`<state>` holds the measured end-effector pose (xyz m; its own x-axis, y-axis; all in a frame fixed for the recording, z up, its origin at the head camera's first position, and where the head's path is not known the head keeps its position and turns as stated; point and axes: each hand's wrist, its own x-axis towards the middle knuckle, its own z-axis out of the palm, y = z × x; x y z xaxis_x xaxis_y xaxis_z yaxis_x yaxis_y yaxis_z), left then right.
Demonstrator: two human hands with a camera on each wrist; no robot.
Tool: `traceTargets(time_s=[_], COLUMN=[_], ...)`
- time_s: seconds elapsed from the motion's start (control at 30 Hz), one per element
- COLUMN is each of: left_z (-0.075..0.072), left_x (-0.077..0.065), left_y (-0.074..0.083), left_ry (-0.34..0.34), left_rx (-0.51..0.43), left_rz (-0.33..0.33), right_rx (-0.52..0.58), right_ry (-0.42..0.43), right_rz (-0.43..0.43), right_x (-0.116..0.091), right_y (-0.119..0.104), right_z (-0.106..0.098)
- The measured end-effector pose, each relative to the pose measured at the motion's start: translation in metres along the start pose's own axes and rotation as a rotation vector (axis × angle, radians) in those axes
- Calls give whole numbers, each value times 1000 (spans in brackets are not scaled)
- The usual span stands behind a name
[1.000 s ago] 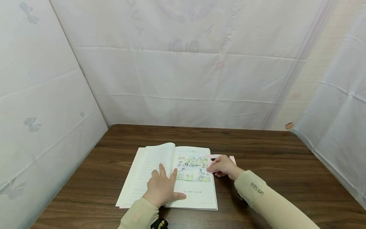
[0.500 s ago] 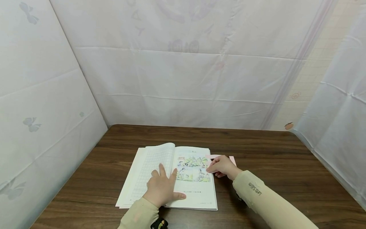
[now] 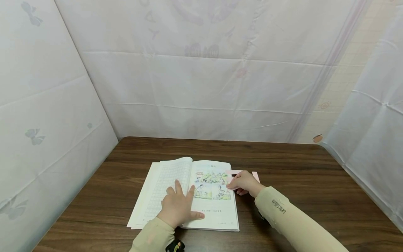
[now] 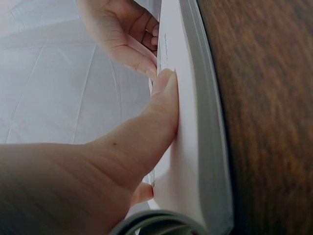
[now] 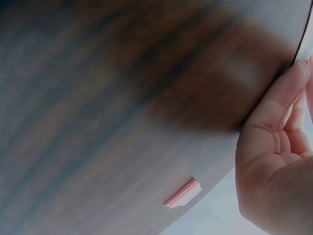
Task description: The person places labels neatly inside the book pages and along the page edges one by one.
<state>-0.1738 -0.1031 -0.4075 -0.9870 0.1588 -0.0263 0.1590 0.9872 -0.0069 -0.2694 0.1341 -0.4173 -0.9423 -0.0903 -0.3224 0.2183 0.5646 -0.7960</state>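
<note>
An open book (image 3: 207, 217) lies on the table, with a gridded page on the left and coloured pictures on the right. My left hand (image 3: 176, 206) rests spread over the middle fold, its thumb (image 4: 164, 98) pressing the right page near the lower edge. At the right page's outer edge, my right hand (image 3: 247, 183) pinches a thin pink paper piece (image 4: 143, 48) between thumb and fingers, mostly hidden by the hand. A pink strip (image 3: 234, 172) shows above those fingers, overlapping the page edge.
Behind the right hand, a small pink paper stack (image 5: 185, 194) lies on the dark wooden table (image 3: 283, 161). Pale patterned cloth (image 3: 201, 87) hangs along the back and both sides. A black band (image 3: 175, 246) sits at the left wrist.
The right forearm has shifted slightly left, while its fingers stay at the page edge. The left hand and book are practically unchanged.
</note>
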Motion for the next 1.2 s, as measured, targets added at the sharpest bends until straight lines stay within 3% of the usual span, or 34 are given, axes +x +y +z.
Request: traceTargets(time_s=[0.93, 1.2], left_z=[-2, -1], left_x=[0, 1], left_y=[1, 1], left_ry=[-17, -9], left_rx=[5, 9], left_rz=[-16, -16], right_rx=[14, 15], right_ry=[-21, 8], right_rz=[-26, -20], right_x=[2, 2], right_y=[4, 4], right_z=[-2, -2])
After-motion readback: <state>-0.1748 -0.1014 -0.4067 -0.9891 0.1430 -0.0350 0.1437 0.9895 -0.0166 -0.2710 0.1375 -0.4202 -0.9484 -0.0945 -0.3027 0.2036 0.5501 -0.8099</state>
